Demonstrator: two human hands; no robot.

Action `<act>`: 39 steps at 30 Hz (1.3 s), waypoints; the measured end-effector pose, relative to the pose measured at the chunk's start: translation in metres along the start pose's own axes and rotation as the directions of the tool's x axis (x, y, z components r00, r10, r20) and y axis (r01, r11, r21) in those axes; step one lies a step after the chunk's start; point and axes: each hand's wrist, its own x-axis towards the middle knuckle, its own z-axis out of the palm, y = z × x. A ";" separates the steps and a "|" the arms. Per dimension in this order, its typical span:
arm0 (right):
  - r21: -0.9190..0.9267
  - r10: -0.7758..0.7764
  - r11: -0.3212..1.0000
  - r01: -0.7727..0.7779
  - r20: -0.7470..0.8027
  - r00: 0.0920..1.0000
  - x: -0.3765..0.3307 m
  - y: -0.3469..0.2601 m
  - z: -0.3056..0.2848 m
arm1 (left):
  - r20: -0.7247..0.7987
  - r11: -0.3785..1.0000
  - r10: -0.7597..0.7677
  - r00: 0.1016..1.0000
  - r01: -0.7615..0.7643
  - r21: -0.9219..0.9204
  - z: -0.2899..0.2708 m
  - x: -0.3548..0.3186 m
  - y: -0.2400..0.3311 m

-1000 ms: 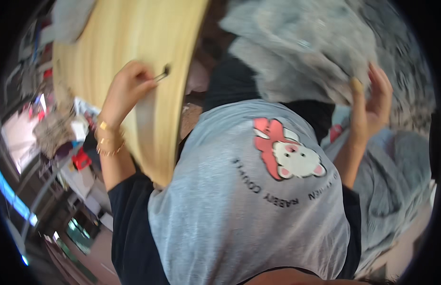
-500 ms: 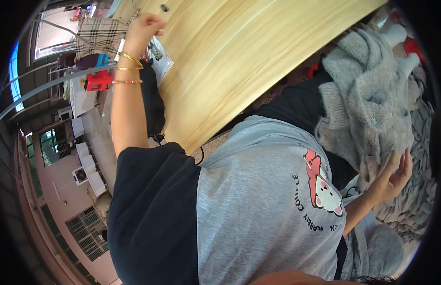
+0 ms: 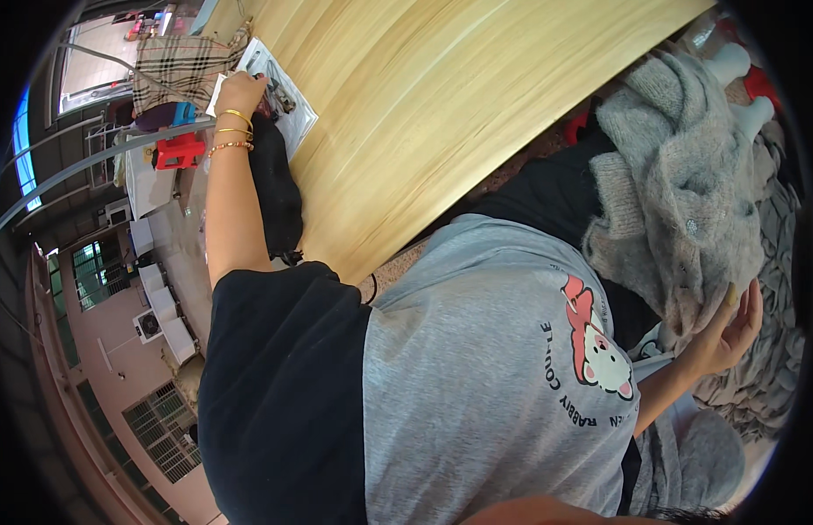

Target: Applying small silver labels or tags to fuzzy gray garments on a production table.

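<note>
My left hand (image 3: 240,93), with gold bangles and a beaded bracelet at the wrist, is over a white tray-like sheet (image 3: 302,122) that holds small tools (image 3: 282,92). Its fingers are curled together at the edge of these tools; what they hold, if anything, is hidden. On the right, my right hand (image 3: 728,339) rests beside a fuzzy grey knitted garment (image 3: 678,192) draped over my lap. Its fingers are apart, and the thumb, yellowish at the tip, lies along the garment's lower edge.
A pale wooden table (image 3: 424,114) stretches in front. A black cloth-like item (image 3: 275,188) lies along its left edge. Grey knitted pieces (image 3: 778,262) are heaped at the far right, near pale rounded pegs (image 3: 728,64). A red stool (image 3: 179,150) stands at the left.
My left hand has come back from above the wooden table, down and left onto the tools, uncovering more of the white sheet. The right hand and the garment have barely shifted.
</note>
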 end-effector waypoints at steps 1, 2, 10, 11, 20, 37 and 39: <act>0.016 -0.001 1.000 0.000 0.005 1.000 0.000 -0.001 0.000 | 0.081 0.998 0.058 0.995 -0.057 -0.024 0.006 0.004 -0.005; 0.016 -0.001 1.000 0.001 0.006 1.000 0.000 -0.002 0.002 | 0.265 0.994 0.110 0.958 -0.111 -0.012 0.010 0.015 -0.010; -0.062 -0.103 0.993 0.098 -0.069 0.992 -0.010 0.005 -0.004 | 0.152 0.950 0.254 0.955 -0.217 -0.224 0.077 0.086 -0.084; -0.108 -0.140 0.986 0.130 -0.087 0.986 -0.010 0.008 -0.007 | 0.288 0.848 0.088 0.954 0.080 -0.523 0.082 0.090 -0.083; 0.330 0.190 0.934 -0.138 -0.130 0.973 -0.025 0.004 -0.028 | -0.045 0.929 0.256 0.966 -0.259 -0.266 -0.032 0.028 0.005; 0.601 0.181 0.442 -0.666 0.667 0.723 -0.070 -0.052 0.001 | -0.426 -0.436 0.876 -0.224 -0.747 -0.503 -0.110 -0.355 0.386; 0.618 0.212 0.479 -0.623 0.607 0.766 -0.074 -0.050 -0.001 | -0.431 -0.467 0.870 -0.240 -0.682 -0.563 -0.103 -0.360 0.394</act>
